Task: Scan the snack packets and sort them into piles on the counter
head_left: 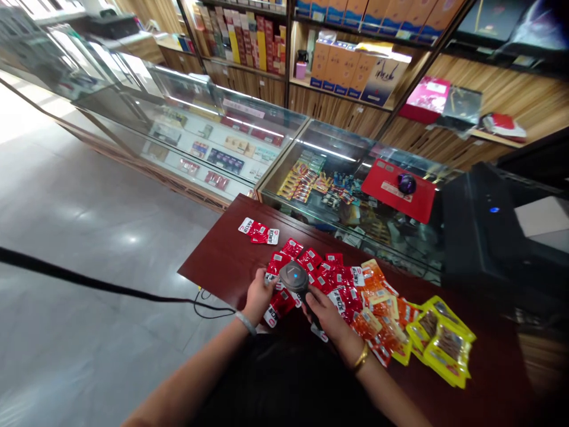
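Note:
My right hand (pixel 326 313) is closed round the handle of a grey barcode scanner (pixel 294 277) with a blue light on top. The scanner points down over a heap of red snack packets (pixel 331 279) on a dark red counter (pixel 222 264). My left hand (pixel 260 293) pinches one red packet (pixel 278 305) at the near edge of that heap, right under the scanner head. Two red packets (pixel 259 231) lie apart at the far left of the counter.
Orange packets (pixel 377 311) and yellow packets (pixel 444 341) lie right of the red ones. A glass display case (pixel 284 154) runs beyond the counter, with a red mat and a dark round object (pixel 406 184) on it. A black machine (pixel 484 231) stands right. A cable (pixel 111 287) crosses the floor.

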Tool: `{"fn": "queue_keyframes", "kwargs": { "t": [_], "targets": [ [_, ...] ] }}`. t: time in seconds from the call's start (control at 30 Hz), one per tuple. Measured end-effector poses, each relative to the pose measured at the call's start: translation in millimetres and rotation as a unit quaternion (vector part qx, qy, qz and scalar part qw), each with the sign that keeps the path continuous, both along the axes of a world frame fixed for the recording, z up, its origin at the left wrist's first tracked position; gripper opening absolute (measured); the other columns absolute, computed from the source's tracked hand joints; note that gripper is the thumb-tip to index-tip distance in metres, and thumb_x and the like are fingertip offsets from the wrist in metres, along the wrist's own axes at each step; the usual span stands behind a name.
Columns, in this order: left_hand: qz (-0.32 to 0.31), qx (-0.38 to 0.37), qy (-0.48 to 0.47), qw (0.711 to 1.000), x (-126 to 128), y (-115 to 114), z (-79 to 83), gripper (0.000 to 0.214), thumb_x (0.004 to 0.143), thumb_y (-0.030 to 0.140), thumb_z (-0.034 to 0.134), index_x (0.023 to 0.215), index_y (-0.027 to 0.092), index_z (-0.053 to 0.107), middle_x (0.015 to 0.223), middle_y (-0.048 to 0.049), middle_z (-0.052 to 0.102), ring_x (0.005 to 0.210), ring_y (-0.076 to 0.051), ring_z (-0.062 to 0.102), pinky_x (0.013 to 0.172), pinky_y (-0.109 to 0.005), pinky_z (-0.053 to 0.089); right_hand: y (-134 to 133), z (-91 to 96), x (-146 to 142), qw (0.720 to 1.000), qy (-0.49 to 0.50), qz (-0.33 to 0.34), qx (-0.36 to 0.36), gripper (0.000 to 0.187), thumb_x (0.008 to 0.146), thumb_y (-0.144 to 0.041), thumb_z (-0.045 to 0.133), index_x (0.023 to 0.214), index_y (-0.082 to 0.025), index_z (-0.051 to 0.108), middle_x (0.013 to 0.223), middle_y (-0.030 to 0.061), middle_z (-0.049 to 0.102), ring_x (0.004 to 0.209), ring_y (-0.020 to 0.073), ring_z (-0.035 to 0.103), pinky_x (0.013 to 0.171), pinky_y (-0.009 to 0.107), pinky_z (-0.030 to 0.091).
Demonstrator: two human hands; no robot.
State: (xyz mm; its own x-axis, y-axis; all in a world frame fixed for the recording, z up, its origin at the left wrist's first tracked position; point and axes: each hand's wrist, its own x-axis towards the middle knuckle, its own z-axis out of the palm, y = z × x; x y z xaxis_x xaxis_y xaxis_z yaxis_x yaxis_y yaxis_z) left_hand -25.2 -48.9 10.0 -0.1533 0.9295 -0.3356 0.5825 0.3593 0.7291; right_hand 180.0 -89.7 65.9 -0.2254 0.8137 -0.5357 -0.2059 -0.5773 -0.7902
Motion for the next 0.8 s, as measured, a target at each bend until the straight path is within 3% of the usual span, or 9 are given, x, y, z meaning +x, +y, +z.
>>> {"fn": "queue_keyframes", "kwargs": {
  "t": [0.33, 0.47, 0.53, 0.63, 0.7, 0.73, 0.8],
  "targets": [
    [-0.065, 0.016, -0.059, 0.996, 19, 1, -9.2, 0.026, 0.083, 0.038, 0.055, 0.103, 0.022, 0.052, 0.082, -0.0006, 0.066, 0.070, -0.016, 0.061, 0.065, -0.026, 0.044, 2, 5.2, 11, 0.999, 0.021, -0.050, 0.009, 0.044, 0.078, -0.061, 0.064, 0.095, -0.020, 0.062, 0.059, -0.0048, 0.053, 0.045, 0.0084, 0.042, 0.043, 0.022, 0.031],
    [-0.195, 0.033, -0.033, 0.980, 27, 10, -11.9, 0.024, 0.078, 0.033, 0.063, 0.099, 0.021, 0.060, 0.090, -0.0047, 0.068, 0.084, -0.019, 0.062, 0.078, -0.029, 0.046, 2, -0.6, 15, 0.998, 0.021, -0.054, 0.005, 0.043, 0.079, -0.060, 0.064, 0.096, -0.020, 0.062, 0.058, -0.0053, 0.053, 0.045, 0.0080, 0.042, 0.043, 0.021, 0.031],
    [-0.216, 0.064, 0.016, 0.974, 27, 29, -11.1, 0.026, 0.076, 0.031, 0.065, 0.100, 0.020, 0.063, 0.100, -0.0084, 0.067, 0.096, -0.022, 0.061, 0.088, -0.034, 0.044, 3, -3.5, 15, 0.998, 0.027, -0.061, -0.005, 0.044, 0.079, -0.059, 0.065, 0.099, -0.020, 0.062, 0.058, -0.0057, 0.053, 0.045, 0.0076, 0.042, 0.043, 0.020, 0.031],
    [-0.130, 0.086, 0.089, 0.984, 18, 77, -9.3, 0.033, 0.083, 0.034, 0.057, 0.112, 0.019, 0.061, 0.114, -0.0122, 0.063, 0.109, -0.025, 0.056, 0.097, -0.038, 0.040, 5, -6.0, 15, 0.997, 0.025, -0.067, -0.016, 0.049, 0.077, -0.060, 0.066, 0.107, -0.020, 0.061, 0.059, -0.0052, 0.053, 0.045, 0.0080, 0.043, 0.043, 0.021, 0.031],
    [-0.019, 0.065, 0.154, 0.986, 8, 115, -9.4, 0.044, 0.086, 0.039, 0.053, 0.124, 0.018, 0.054, 0.124, -0.0146, 0.059, 0.119, -0.028, 0.051, 0.102, -0.041, 0.037, 6, -7.1, 15, 0.997, 0.019, -0.068, -0.020, 0.053, 0.076, -0.061, 0.066, 0.110, -0.020, 0.061, 0.060, -0.0042, 0.055, 0.045, 0.0088, 0.044, 0.043, 0.022, 0.031],
    [0.037, 0.047, 0.187, 0.981, 1, 133, -9.9, 0.050, 0.086, 0.042, 0.051, 0.130, 0.018, 0.050, 0.132, -0.0154, 0.053, 0.125, -0.030, 0.046, 0.104, -0.043, 0.035, 7, -7.7, 16, 0.997, 0.016, -0.068, -0.022, 0.054, 0.076, -0.061, 0.066, 0.111, -0.020, 0.061, 0.060, -0.0038, 0.055, 0.045, 0.0092, 0.045, 0.043, 0.022, 0.031],
    [0.086, 0.011, 0.240, 0.967, -13, 164, -11.5, 0.062, 0.085, 0.048, 0.051, 0.140, 0.019, 0.040, 0.147, -0.0174, 0.038, 0.135, -0.034, 0.034, 0.107, -0.048, 0.031, 8, -9.2, 16, 0.998, 0.014, -0.065, -0.023, 0.055, 0.076, -0.060, 0.066, 0.114, -0.020, 0.060, 0.059, -0.0037, 0.055, 0.045, 0.0098, 0.044, 0.043, 0.023, 0.030]
  ]
}}
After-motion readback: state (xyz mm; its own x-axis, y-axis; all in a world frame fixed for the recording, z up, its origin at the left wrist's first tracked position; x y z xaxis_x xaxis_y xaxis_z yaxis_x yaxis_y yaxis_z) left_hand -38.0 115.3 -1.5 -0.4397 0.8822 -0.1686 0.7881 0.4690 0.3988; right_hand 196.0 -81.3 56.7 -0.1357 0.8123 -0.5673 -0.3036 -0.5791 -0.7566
